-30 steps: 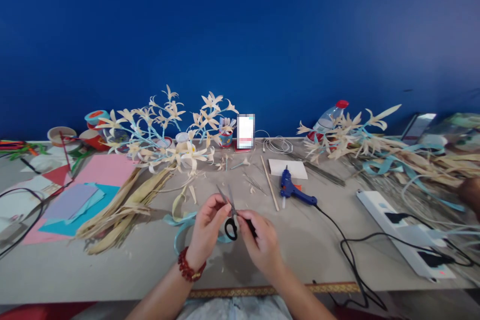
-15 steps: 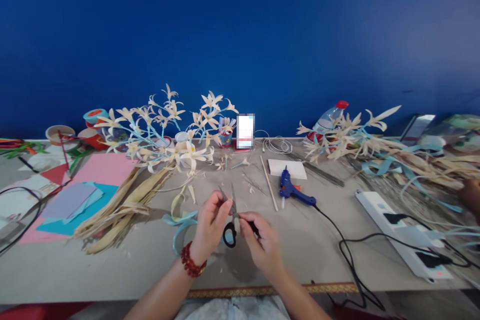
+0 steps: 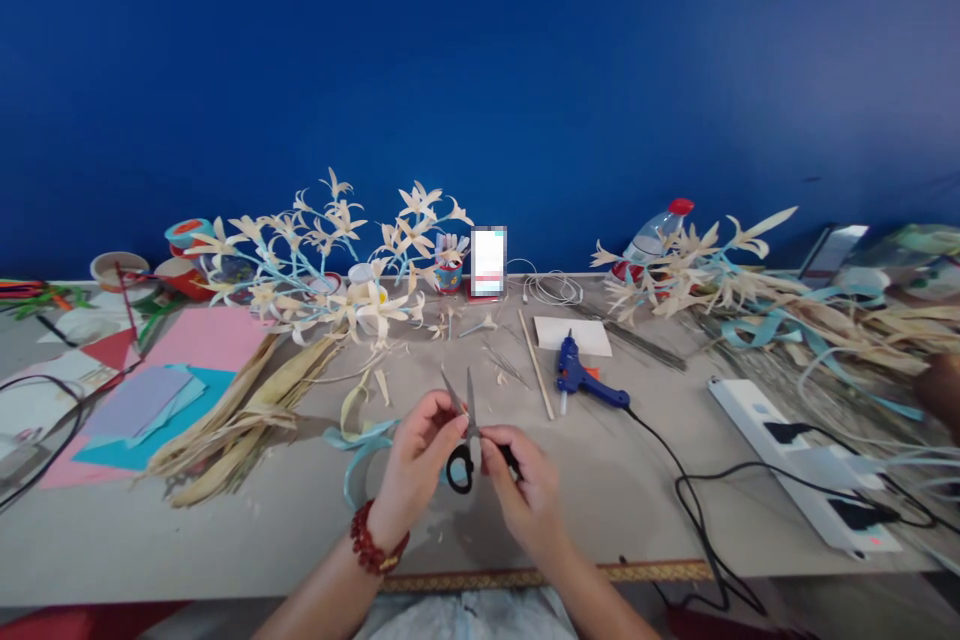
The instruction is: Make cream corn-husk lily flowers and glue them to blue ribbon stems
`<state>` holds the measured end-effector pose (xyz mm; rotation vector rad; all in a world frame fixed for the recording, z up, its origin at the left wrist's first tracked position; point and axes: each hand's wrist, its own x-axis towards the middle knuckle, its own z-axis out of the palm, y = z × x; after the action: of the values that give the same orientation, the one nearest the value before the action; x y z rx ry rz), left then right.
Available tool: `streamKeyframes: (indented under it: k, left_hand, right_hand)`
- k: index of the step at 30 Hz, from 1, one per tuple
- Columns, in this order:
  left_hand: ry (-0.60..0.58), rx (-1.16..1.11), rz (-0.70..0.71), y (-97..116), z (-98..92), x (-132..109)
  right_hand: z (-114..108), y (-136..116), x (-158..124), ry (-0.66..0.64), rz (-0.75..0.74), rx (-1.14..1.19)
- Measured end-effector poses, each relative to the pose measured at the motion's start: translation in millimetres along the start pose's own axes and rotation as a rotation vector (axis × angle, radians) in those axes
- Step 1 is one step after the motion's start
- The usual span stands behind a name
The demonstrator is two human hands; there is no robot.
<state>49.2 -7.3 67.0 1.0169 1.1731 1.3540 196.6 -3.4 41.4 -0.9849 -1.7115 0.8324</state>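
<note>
A pair of scissors [image 3: 471, 432] with black handles is held over the table, its blades spread and pointing away from me. My right hand [image 3: 521, 485] is closed on the scissors around one handle; the other loop hangs free. My left hand [image 3: 427, 445], with a red bead bracelet [image 3: 375, 545] on its wrist, pinches close beside the blades. What its fingertips hold is too small to make out. Light blue ribbon [image 3: 356, 450] lies left of my left hand. Cut scraps and a pale husk strip [image 3: 356, 405] lie just beyond it.
Cream husk flowers [image 3: 345, 220] stand at the back left, more [image 3: 697, 265] at the back right. A blue glue gun [image 3: 581, 380] and a power strip [image 3: 795, 470] with cords lie to the right. Dried husks [image 3: 232, 430] and coloured paper [image 3: 206, 335] lie left. Another person's hand [image 3: 937, 385] shows far right.
My left hand has shifted slightly down and left. The scissor blades stand a little farther apart. My right hand has hardly moved.
</note>
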Motion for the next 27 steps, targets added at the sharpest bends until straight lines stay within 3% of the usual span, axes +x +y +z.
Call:
streamKeyframes:
  k: [14, 27]
  left_hand:
    - [0.133, -0.116, 0.02, -8.2, 14.0, -5.5]
    - [0.163, -0.026, 0.072, -6.7, 13.9, -6.0]
  right_hand:
    - [2.9, -8.3, -2.2, 0.065, -0.245, -0.159]
    - [2.8, -9.5, -1.6, 0.069, -0.255, -0.158]
